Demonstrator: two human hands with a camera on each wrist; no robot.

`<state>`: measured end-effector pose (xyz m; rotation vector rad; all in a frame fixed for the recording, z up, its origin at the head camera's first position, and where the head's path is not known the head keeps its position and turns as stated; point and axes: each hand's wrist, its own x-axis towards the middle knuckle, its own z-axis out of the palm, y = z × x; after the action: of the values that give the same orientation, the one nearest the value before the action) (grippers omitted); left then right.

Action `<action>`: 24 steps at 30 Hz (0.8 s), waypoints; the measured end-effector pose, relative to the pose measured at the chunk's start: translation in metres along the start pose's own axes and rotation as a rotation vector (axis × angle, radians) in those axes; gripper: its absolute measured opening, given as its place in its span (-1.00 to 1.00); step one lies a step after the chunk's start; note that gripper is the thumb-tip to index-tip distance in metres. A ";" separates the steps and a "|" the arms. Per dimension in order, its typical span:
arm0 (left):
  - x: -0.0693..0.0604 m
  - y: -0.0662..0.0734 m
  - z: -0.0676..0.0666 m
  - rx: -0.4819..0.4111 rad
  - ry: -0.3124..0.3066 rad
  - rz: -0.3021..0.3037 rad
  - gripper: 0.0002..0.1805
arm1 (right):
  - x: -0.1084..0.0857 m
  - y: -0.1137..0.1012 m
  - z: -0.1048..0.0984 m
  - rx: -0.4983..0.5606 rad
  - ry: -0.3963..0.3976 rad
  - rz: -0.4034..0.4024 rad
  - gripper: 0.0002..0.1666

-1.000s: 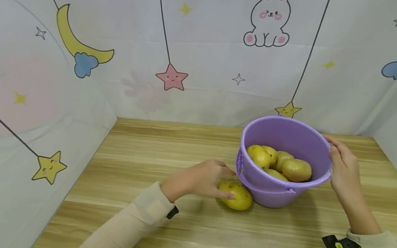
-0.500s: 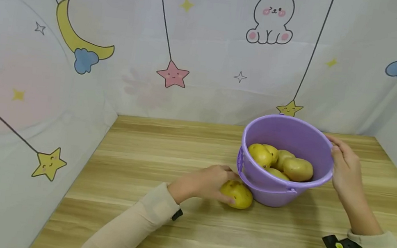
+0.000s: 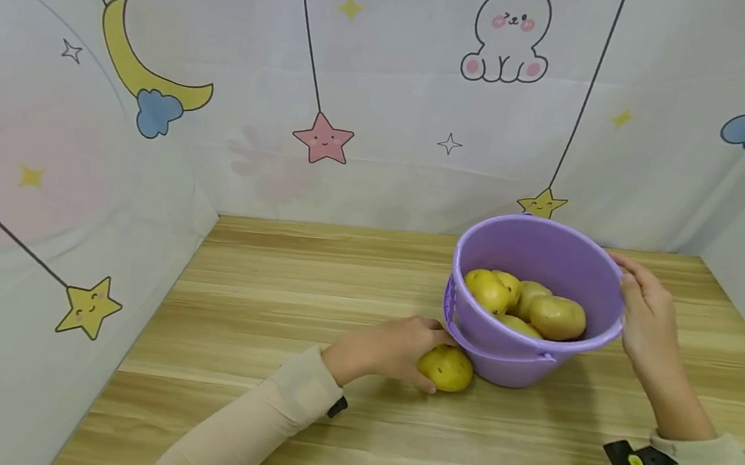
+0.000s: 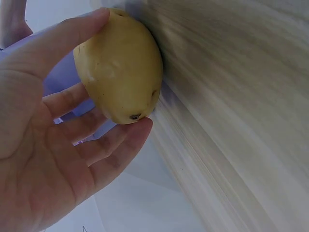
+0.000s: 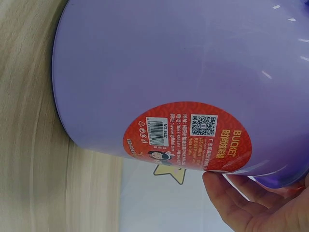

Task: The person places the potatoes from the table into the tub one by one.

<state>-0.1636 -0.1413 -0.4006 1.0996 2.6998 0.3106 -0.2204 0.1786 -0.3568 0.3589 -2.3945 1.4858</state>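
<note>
A yellow potato [image 3: 450, 369] lies on the table against the foot of a purple bucket [image 3: 509, 367]. My left hand [image 3: 393, 351] holds this potato between thumb and fingers. In the left wrist view, thumb and fingertips touch opposite ends of the potato [image 4: 120, 67]. The bucket leans toward the left, and several potatoes [image 3: 557, 318] lie inside it. At the bucket's right side, my right hand [image 3: 651, 321] grips the rim. The right wrist view shows curled fingers of the right hand [image 5: 260, 203] at the bucket wall [image 5: 145, 63], near a red label [image 5: 188, 137].
The bucket's handle [image 3: 450, 308] hangs down its left side, close to my left fingers. A wood-grain table [image 3: 312, 272] carries everything. Printed white cloth [image 3: 389, 95] rises behind the table and along both sides.
My left hand has moved slightly right and down, and its fingers have closed round the potato. The right hand and the bucket have stayed put.
</note>
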 end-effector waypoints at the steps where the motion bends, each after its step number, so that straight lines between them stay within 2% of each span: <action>1: 0.000 0.000 0.000 0.005 0.002 0.003 -0.21 | 0.000 0.000 0.000 0.005 -0.002 -0.002 -0.49; 9: 0.000 0.001 0.003 0.008 0.000 -0.009 -0.19 | -0.002 0.000 0.002 -0.004 -0.011 0.003 -0.49; 17: 0.005 -0.001 0.004 0.063 0.003 0.030 -0.17 | -0.002 0.000 0.000 0.005 -0.013 0.003 -0.48; 24: 0.000 -0.002 0.002 0.018 -0.018 -0.017 -0.21 | -0.001 -0.002 0.000 0.011 -0.007 0.003 -0.49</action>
<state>-0.1645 -0.1422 -0.4030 1.0788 2.6997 0.2728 -0.2184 0.1775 -0.3560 0.3638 -2.3947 1.5015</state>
